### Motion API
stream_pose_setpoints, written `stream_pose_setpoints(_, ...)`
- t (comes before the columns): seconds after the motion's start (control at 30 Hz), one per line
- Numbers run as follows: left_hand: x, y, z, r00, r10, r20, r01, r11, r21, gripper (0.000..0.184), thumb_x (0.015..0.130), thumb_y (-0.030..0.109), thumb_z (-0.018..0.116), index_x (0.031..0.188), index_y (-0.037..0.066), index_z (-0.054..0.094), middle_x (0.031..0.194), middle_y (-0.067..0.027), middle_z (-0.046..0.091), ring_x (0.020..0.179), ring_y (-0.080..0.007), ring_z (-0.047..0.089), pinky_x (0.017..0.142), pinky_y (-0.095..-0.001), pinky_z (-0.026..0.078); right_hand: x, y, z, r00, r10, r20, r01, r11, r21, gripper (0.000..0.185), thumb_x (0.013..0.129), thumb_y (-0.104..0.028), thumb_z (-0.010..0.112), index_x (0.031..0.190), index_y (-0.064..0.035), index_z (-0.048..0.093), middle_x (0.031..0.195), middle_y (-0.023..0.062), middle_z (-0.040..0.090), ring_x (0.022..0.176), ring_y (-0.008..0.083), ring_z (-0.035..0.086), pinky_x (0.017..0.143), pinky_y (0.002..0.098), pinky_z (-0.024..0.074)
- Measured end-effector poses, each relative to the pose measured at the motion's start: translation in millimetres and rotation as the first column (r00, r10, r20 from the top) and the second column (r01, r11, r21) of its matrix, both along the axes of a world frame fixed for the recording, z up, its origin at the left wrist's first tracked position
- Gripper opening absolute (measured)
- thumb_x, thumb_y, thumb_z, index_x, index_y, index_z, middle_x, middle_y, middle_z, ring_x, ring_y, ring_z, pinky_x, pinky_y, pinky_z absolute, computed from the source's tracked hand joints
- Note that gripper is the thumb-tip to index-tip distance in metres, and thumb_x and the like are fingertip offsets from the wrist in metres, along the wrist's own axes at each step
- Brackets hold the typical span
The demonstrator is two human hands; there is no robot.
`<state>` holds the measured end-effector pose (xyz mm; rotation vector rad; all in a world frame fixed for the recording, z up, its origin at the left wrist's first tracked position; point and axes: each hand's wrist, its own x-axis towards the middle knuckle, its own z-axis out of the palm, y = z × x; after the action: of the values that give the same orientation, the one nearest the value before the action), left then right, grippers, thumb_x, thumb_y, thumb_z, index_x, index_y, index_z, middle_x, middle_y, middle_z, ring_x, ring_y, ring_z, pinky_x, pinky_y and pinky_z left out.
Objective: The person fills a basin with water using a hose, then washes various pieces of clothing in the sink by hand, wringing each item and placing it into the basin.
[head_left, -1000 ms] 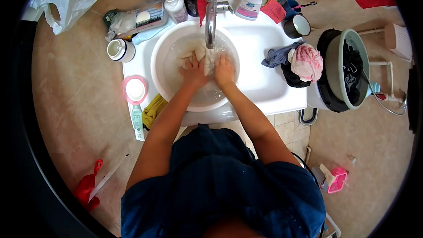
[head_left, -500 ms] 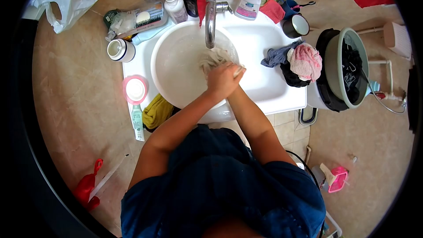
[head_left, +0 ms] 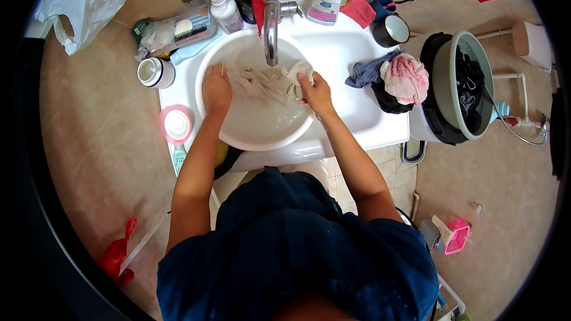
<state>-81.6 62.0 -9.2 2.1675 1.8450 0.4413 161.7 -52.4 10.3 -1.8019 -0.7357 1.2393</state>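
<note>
A pale beige cloth (head_left: 259, 85) lies stretched out in the water of a round white basin (head_left: 264, 144), which sits in the sink. At its left end, my left hand (head_left: 217, 90) has its fingers curled in at the basin's edge, closed on the fabric as far as I can see; the fingertips are partly hidden. My right hand (head_left: 317, 93) pinches the bunched right end between thumb and fingers near the right rim. Above the cloth hangs the metal faucet (head_left: 271, 30); no stream of water shows from it.
Damp clothes (head_left: 405, 80) are piled on the sink's right side. A grey-green bucket (head_left: 457, 92) with dark laundry stands farther right. Along the back are a pump bottle (head_left: 225, 12), a white bottle (head_left: 326, 3) and a dark mug (head_left: 391, 31). A pink-rimmed container (head_left: 176, 125) sits at left.
My hands were together, squeezing the bunched cloth at the basin's right side. They have moved apart, left hand to the left rim, and the cloth is now spread in the water.
</note>
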Motion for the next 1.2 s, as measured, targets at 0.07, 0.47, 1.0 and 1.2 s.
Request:
stream_pose_setpoints(0.07,-1,-8,-2,0.996,-0.074,-0.045,0.075,0.997,0.026,0.046,0.088,0.026,0.061,0.131,0.012,0.052,0.130,-0.0152,0.050,0.112,-0.0364,0.054,0.091,-0.0446,0.048,10,2,-26,0.848,0.187,0.497,-0.167,0.982,-0.084,0.057,0.089,-0.039,0.062,0.133,-0.0060,0.049,0.093,0.0191,0.067,0.080,0.0357,0.067,0.072,0.0437,0.0550)
stream_pose_setpoints(0.47,47,-32,-67,0.954,-0.291,-0.068,0.266,0.931,-0.251,0.052,0.076,0.021,0.068,0.126,0.017,0.056,0.136,-0.0158,0.047,0.119,-0.0388,0.050,0.090,-0.0452,0.050,-41,20,-153,0.943,0.308,-0.127,-0.320,0.943,-0.094,0.047,0.093,-0.033,0.054,0.136,-0.0149,0.050,0.141,0.0173,0.043,0.117,0.0318,0.053,0.096,0.0437,0.0466)
stream_pose_setpoints(1.0,73,-35,17,0.987,-0.116,0.114,0.137,0.970,-0.199,0.021,0.077,0.027,0.063,0.087,0.010,0.068,0.080,-0.0167,0.068,0.074,-0.0365,0.066,0.067,-0.0476,0.053,-36,20,-11,0.846,-0.150,-0.511,0.114,0.988,-0.101,0.043,0.102,-0.036,0.042,0.128,-0.0034,0.051,0.116,0.0132,0.061,0.099,0.0223,0.060,0.087,0.0343,0.0500)
stream_pose_setpoints(1.2,5,2,13,0.991,0.018,-0.129,-0.027,0.997,-0.071,0.037,0.082,0.033,0.065,0.109,0.008,0.066,0.091,-0.0171,0.069,0.082,-0.0366,0.067,0.074,-0.0459,0.053,9,14,18,0.892,0.258,0.370,-0.232,0.966,-0.114,0.053,0.090,-0.047,0.058,0.114,-0.0006,0.062,0.089,0.0194,0.067,0.074,0.0306,0.067,0.070,0.0422,0.0533)
